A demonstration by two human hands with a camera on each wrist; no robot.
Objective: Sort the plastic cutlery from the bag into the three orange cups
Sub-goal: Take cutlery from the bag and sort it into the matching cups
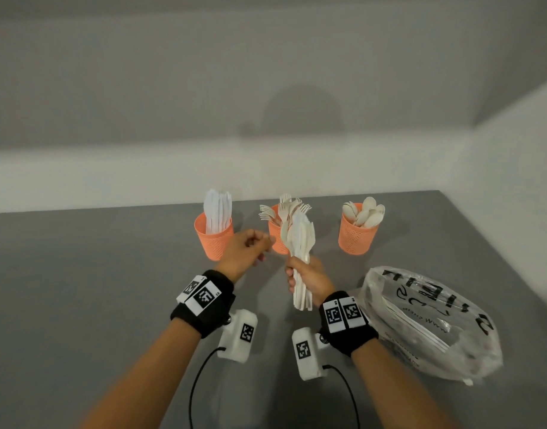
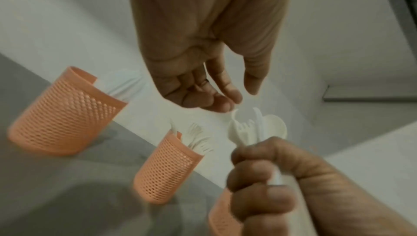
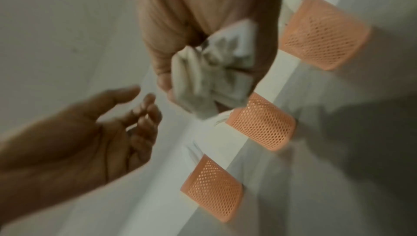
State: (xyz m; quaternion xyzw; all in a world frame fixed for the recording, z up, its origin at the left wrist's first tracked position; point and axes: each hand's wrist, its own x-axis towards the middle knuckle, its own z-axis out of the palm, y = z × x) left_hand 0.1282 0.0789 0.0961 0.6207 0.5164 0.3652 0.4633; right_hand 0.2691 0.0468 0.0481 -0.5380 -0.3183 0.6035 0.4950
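In the middle of the head view the right hand (image 1: pixel 309 278) is closed in a fist around a bundle (image 1: pixel 300 243) of white cutlery, which stands upright in front of the middle cup (image 1: pixel 276 239) with forks. The left hand (image 1: pixel 245 250) is just left of the bundle with its fingers loosely curled and holding nothing — the fingertips (image 2: pixel 228 100) are near the bundle's top. The knife cup (image 1: pixel 213 239) stands at the left, the spoon cup (image 1: pixel 357 236) at the right, and the bag (image 1: pixel 427 320) lies on the grey table (image 1: pixel 80 274) at the lower right — some cutlery shows inside it.
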